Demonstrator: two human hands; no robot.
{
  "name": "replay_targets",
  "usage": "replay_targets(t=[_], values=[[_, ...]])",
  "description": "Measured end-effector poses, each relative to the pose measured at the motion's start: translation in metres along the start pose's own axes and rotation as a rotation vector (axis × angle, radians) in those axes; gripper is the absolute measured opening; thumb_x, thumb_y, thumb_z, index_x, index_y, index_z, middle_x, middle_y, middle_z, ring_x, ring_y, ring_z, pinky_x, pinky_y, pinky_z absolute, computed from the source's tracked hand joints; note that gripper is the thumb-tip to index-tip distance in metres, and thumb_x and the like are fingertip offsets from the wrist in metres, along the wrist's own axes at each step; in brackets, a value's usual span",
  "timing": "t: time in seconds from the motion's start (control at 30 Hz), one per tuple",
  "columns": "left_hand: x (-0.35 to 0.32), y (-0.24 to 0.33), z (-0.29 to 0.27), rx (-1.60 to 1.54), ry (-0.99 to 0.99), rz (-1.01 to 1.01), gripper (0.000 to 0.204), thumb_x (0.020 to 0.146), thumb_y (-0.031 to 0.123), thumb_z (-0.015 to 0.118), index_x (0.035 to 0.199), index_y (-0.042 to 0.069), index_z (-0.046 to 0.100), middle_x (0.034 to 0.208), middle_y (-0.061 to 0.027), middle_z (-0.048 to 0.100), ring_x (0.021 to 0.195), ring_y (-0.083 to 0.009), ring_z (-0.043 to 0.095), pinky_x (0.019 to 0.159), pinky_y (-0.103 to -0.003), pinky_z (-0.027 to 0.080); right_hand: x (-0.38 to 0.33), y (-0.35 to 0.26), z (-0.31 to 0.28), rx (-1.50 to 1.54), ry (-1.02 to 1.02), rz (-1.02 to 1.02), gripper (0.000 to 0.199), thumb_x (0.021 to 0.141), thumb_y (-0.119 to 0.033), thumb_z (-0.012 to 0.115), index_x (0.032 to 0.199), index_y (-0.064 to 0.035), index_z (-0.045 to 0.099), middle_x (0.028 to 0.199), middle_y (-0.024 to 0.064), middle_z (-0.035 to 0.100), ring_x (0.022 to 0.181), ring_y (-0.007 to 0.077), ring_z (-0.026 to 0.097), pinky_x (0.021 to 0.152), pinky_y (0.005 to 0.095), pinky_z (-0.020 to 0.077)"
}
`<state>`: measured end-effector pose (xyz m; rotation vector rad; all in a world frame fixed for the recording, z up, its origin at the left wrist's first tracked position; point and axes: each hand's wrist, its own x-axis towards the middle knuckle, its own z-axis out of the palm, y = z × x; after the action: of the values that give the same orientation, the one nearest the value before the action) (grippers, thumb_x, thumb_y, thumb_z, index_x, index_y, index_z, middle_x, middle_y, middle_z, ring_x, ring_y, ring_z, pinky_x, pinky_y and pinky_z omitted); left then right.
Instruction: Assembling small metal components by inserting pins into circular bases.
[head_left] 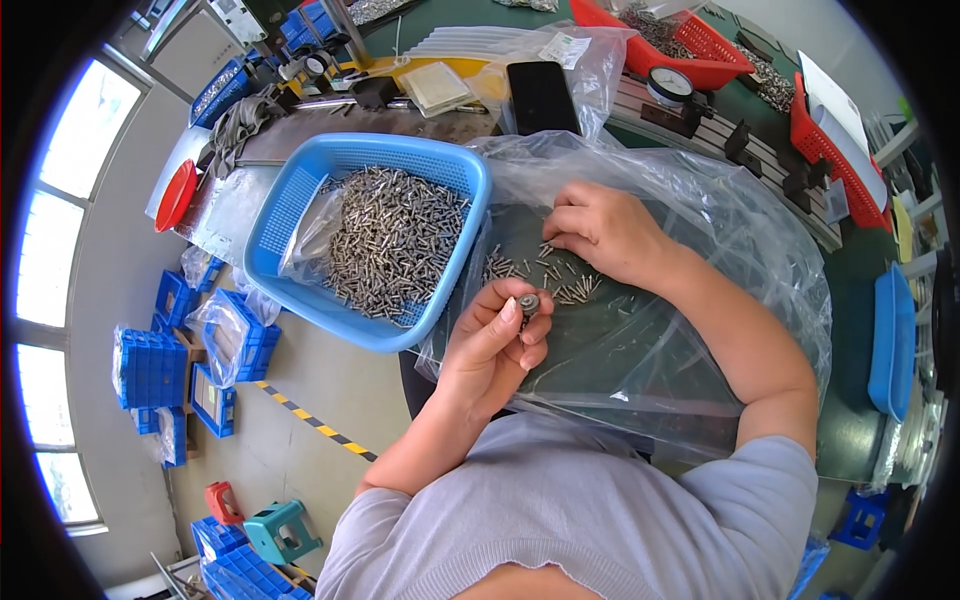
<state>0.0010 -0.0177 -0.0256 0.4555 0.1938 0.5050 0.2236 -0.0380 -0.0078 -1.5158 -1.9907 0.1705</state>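
Your left hand (495,340) is raised over the table edge, wrist bent, thumb and fingers pinched shut around a small round dark metal gauge (528,303). Your right hand (600,230) lies knuckles-up on the clear plastic sheet (700,300), fingers curled down onto the loose small metal pins (560,280) scattered there. Just left, a blue perforated plastic basket (300,190) holds a shiny heap of pins (395,245).

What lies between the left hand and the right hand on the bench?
In the head view, loose small metal pins on a clear plastic bag.
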Motion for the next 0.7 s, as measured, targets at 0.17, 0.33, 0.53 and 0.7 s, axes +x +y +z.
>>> replay_targets(t=[0.17, 0.33, 0.53, 0.7], values=[[-0.001, -0.001, 0.0, -0.044, 0.006, 0.008, 0.017, 0.093, 0.019, 0.058, 0.106, 0.01, 0.054, 0.099, -0.0091, 0.055, 0.071, -0.0101, 0.045, 0.056, -0.021, 0.039, -0.001, 0.0, 0.003, -0.044, 0.024, -0.05, 0.01, 0.074, -0.007, 0.067, 0.082, -0.0054, 0.06, 0.084, 0.0064, 0.057, 0.078, 0.0263, 0.058, 0.066, 0.0366, 0.0477], [0.0, -0.001, 0.001, 0.007, -0.009, 0.018, 0.025, 0.096, 0.025, 0.051, 0.115, 0.009, 0.052, 0.099, -0.0084, 0.048, 0.072, -0.0082, 0.039, 0.052, -0.018, 0.035, 0.0, -0.008, -0.005, 0.045, 0.019, 0.091, 0.009, 0.08, -0.012, 0.064, 0.084, -0.0048, 0.059, 0.084, 0.0094, 0.059, 0.079, 0.0285, 0.059, 0.067, 0.0374, 0.048], [0.001, 0.001, 0.003, 0.035, 0.032, 0.017, 0.021, 0.097, 0.026, 0.05, 0.106, 0.007, 0.052, 0.092, -0.0071, 0.053, 0.068, -0.0097, 0.042, 0.052, -0.021, 0.036, 0.003, -0.054, -0.03, 0.579, -0.217, 0.181, 0.011, 0.085, -0.012, 0.059, 0.086, -0.0016, 0.057, 0.08, 0.0056, 0.055, 0.073, 0.0163, 0.052, 0.065, 0.0286, 0.0423], [0.002, 0.001, 0.004, 0.057, 0.055, 0.008, 0.022, 0.097, 0.027, 0.051, 0.106, 0.007, 0.052, 0.089, -0.0064, 0.054, 0.067, -0.0093, 0.042, 0.052, -0.021, 0.035, 0.0, -0.052, -0.025, 0.595, -0.246, 0.16, 0.012, 0.084, -0.012, 0.059, 0.084, -0.0006, 0.057, 0.079, 0.0058, 0.056, 0.072, 0.016, 0.053, 0.065, 0.0281, 0.0423]])
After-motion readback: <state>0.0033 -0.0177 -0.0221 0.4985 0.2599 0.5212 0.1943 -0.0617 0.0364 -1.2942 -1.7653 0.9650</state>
